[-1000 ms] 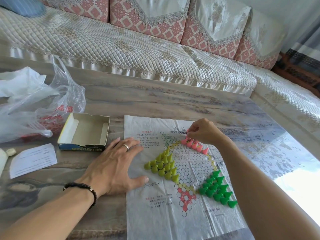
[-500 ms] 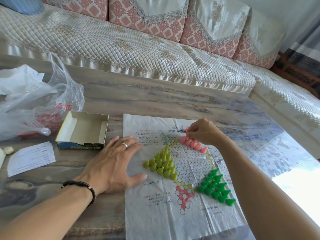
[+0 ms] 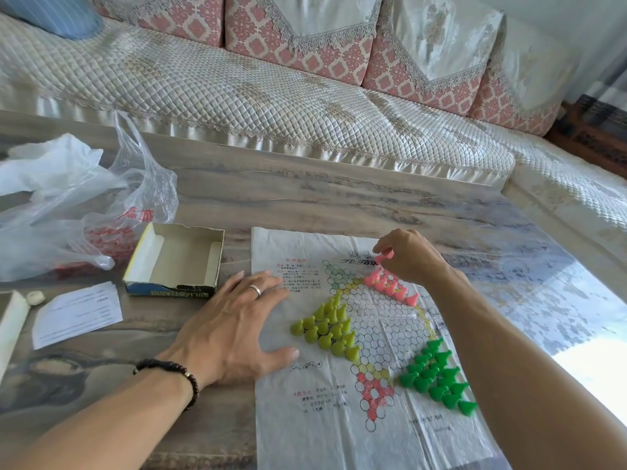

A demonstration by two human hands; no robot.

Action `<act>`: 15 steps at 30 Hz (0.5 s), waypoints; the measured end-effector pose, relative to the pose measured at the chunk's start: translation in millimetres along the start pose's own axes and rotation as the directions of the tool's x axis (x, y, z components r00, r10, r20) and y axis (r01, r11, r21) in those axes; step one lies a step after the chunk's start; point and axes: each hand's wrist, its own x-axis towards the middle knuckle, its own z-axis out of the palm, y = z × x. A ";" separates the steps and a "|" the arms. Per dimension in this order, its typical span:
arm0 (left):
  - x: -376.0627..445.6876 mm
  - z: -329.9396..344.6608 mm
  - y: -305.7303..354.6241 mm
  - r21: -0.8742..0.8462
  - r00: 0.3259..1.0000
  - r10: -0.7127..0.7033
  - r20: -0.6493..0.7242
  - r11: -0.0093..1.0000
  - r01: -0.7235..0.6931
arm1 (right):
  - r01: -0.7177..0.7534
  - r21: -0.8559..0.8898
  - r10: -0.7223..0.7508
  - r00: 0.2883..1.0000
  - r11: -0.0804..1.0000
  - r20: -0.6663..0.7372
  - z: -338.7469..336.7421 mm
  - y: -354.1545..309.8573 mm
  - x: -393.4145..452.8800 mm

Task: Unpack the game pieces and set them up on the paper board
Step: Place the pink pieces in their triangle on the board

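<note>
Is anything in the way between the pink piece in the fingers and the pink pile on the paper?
Nothing visible blocks it. The right hand pinches a pink piece just above the pink pieces on the paper board, with only open air between them. The left hand lies flat, well aside.

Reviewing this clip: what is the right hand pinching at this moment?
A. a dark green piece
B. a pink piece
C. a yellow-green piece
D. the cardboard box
B: the right hand pinches a pink piece just above the pink group on the paper board, while the left hand lies flat on the board's edge.
</note>
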 end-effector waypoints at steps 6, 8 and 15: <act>0.1 0.5 -0.1 -0.003 1.000 -0.003 -0.012 1.000 0.003 | 0.026 -0.073 -0.025 1.000 0.997 0.018 5.4 -0.3 7.9; 0.1 0.3 -0.1 -0.006 1.000 -0.003 -0.014 1.000 0.003 | 0.018 -0.040 -0.020 0.999 0.999 -0.037 2.6 0.7 7.3; -0.3 0.9 0.8 -0.006 1.000 0.001 -0.018 1.000 -0.001 | -0.010 0.058 0.018 0.990 0.998 -0.139 -12.8 6.5 -7.0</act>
